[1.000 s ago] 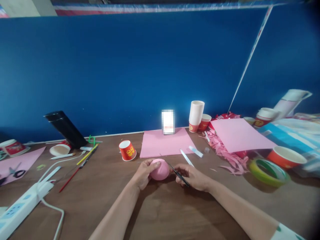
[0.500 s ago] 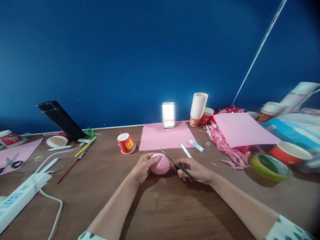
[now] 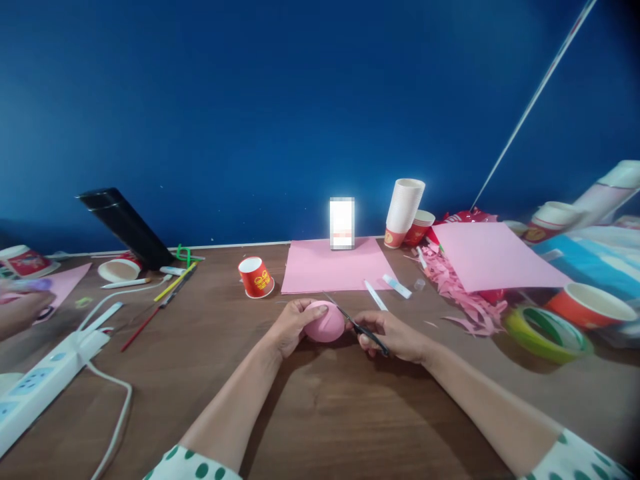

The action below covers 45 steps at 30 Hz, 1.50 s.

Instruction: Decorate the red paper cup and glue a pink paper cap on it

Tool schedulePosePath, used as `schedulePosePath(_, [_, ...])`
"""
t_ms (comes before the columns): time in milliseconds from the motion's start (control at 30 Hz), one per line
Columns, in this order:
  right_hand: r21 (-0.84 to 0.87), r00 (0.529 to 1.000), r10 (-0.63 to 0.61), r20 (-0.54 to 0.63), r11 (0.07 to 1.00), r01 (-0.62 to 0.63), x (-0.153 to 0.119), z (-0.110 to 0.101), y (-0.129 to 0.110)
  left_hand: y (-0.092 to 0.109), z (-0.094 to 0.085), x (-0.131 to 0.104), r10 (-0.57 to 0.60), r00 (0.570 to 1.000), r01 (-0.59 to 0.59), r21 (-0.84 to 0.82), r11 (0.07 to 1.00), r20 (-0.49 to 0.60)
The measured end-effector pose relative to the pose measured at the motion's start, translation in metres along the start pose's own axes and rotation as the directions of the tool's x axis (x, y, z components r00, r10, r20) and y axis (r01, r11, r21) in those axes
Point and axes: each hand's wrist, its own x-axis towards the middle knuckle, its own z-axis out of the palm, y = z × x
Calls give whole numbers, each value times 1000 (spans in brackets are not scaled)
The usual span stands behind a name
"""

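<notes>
Pinched in my left hand (image 3: 295,327) is a round piece of pink paper (image 3: 325,323), thumb on top near its upper edge. My right hand (image 3: 395,335) is closed around the black handles of a pair of scissors (image 3: 371,337). The blades point up and left, by the right edge of the paper; whether they are cutting into it I cannot tell. A red paper cup (image 3: 257,277) stands upright beyond my left hand. Past both hands lie pink paper sheets (image 3: 310,267), with a white pen (image 3: 375,295) and a glue stick (image 3: 397,286) at their right.
A power strip (image 3: 55,380) with a white cable lies at left, near another person's hand (image 3: 25,310). A black bottle (image 3: 125,227) leans on the wall. Stacked paper cups (image 3: 405,210), pink paper strips (image 3: 475,307) and green tape (image 3: 547,333) are at right. A lit phone (image 3: 342,224) stands behind.
Another person's hand has come in at the far left, over the scissors there. The view has shifted slightly; my hands keep hold of the pink paper and scissors.
</notes>
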Motion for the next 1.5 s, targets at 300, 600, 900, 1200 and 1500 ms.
schedulePosePath(300, [21, 1000, 3, -22, 1000, -2, 2, -1, 6, -2, -1, 0, -5, 1000, 5, -10, 1000, 2])
schedulePosePath(600, [-14, 1000, 16, -1, 1000, -16, 1, -1, 2, 0, 0, 0, -7, 1000, 8, 6, 1000, -3])
schedulePosePath(900, [-33, 1000, 19, -13, 999, -19, 1, -1, 3, 2, 1, -1, -10, 1000, 10, 19, 1000, 5])
schedulePosePath(1200, [-39, 999, 38, -7, 999, -39, 1, -1, 0, 0, -1, 0, -10, 1000, 10, 15, 1000, 19])
schedulePosePath(1500, [-37, 999, 38, -28, 999, -39, 0, 1, -2, -1, -2, 1, -11, 1000, 10, 17, 1000, 11])
